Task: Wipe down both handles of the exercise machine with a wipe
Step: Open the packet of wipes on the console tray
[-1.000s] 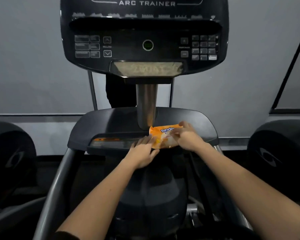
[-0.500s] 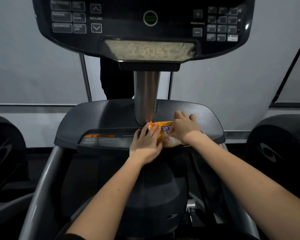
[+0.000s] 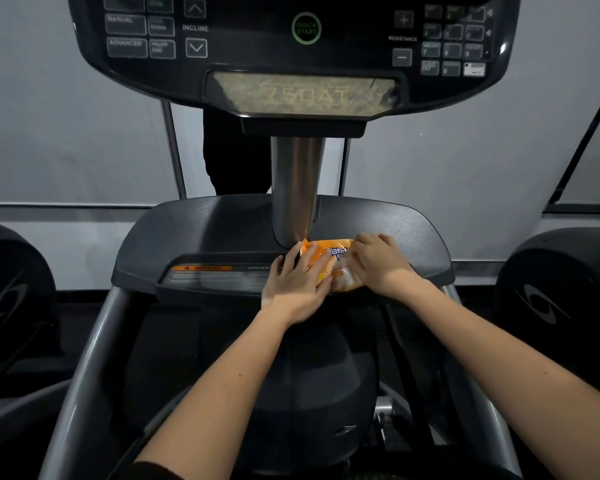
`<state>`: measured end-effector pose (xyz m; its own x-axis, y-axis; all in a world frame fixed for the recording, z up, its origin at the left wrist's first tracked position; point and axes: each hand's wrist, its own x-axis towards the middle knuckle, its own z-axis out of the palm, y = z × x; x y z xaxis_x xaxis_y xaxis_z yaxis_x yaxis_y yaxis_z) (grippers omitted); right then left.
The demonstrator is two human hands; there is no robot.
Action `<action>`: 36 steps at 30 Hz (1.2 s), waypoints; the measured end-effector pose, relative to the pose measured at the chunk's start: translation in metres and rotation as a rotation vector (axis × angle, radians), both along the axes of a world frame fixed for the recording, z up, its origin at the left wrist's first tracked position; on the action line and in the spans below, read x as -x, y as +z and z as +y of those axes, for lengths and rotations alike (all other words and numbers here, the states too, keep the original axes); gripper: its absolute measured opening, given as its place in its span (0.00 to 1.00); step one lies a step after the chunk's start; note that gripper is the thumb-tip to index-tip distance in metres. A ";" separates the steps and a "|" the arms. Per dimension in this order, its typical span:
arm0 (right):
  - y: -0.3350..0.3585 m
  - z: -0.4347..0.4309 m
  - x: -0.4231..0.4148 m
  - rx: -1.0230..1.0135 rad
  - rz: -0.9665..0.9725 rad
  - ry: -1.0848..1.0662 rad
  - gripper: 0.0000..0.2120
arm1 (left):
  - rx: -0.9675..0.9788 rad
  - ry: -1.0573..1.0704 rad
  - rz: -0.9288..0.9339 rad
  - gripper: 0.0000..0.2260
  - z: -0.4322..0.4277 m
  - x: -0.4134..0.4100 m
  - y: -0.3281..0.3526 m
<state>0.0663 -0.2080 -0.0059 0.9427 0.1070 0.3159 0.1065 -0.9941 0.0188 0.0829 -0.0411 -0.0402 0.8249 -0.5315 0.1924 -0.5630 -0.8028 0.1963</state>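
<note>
Orange pack (image 3: 336,263): on the tray's (image 3: 194,233) front edge, beside the post (image 3: 297,188).
Left hand (image 3: 293,284): flat, fingers spread on pack.
Right hand (image 3: 378,261): pinching pack's right side.
Change: camera closer, console (image 3: 291,46) cropped.

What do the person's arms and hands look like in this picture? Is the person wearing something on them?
Both forearms are bare from the wrists almost to the elbows. The left hand and the right hand wear no gloves, and no rings, watch or bracelets are visible. A dark sleeve edge shows at the bottom of the picture on the left arm. The right arm leaves the picture before any sleeve shows.
</note>
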 end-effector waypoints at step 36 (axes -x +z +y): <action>0.032 -0.035 0.052 -1.614 -0.338 -0.129 0.08 | 0.104 0.006 0.120 0.25 0.001 0.004 0.010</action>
